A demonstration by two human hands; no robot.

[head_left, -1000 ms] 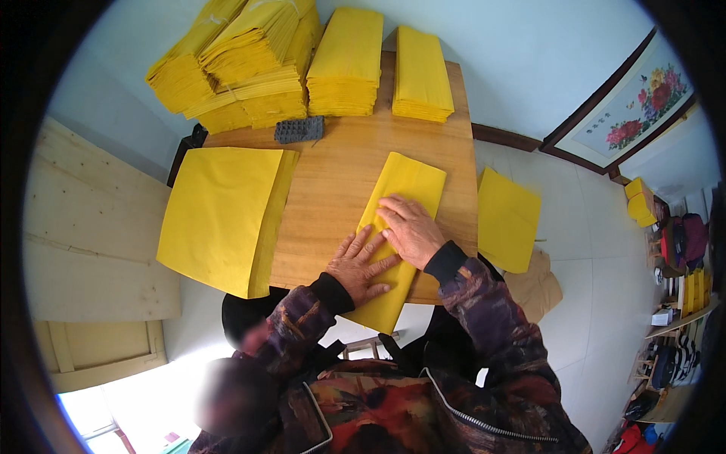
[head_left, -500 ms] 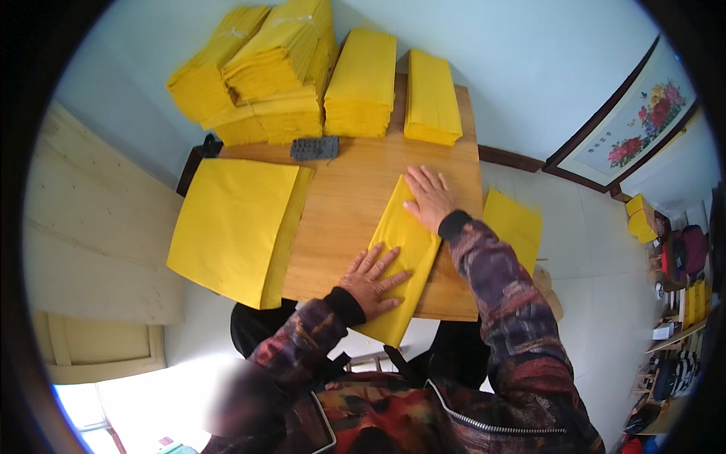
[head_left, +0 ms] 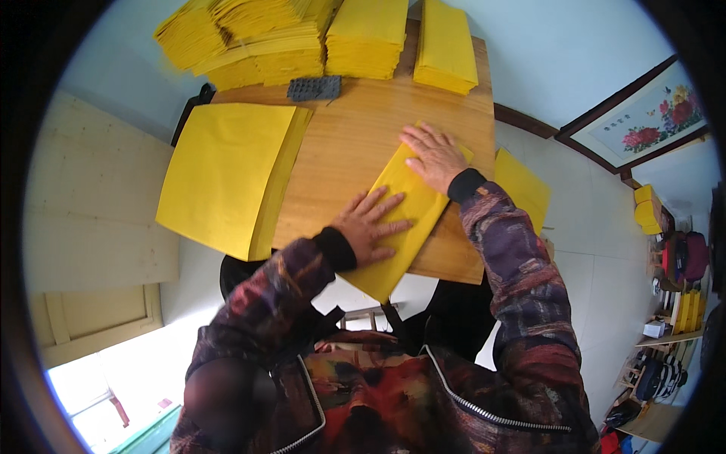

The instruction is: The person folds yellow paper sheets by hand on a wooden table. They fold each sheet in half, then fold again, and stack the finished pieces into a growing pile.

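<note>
A folded yellow paper sheet (head_left: 414, 240) lies slantwise on the wooden table, its near end reaching past the table's front edge. My left hand (head_left: 372, 227) rests flat on its nearer half, fingers spread. Toward the far end, my right hand (head_left: 436, 157) lies on the same paper with its fingers stretched out. Neither hand grips anything. To the left sits a thick pile of wide yellow sheets (head_left: 227, 178), jutting over the table's left and front edges. Behind my hands is a small dark grey knobbly pad (head_left: 314, 88).
Tall stacks of narrow folded yellow paper (head_left: 367, 41) line the back of the wooden table (head_left: 340, 151), with a lower stack (head_left: 446, 53) at the right. More yellow sheets (head_left: 522, 185) show beyond the right edge. A framed flower picture (head_left: 650, 125) and cluttered shelves (head_left: 673, 340) stand farther right.
The whole view has shifted, so the table and stacks appear higher. The folded paper looks broader and more slanted. Both hands stay flat on it.
</note>
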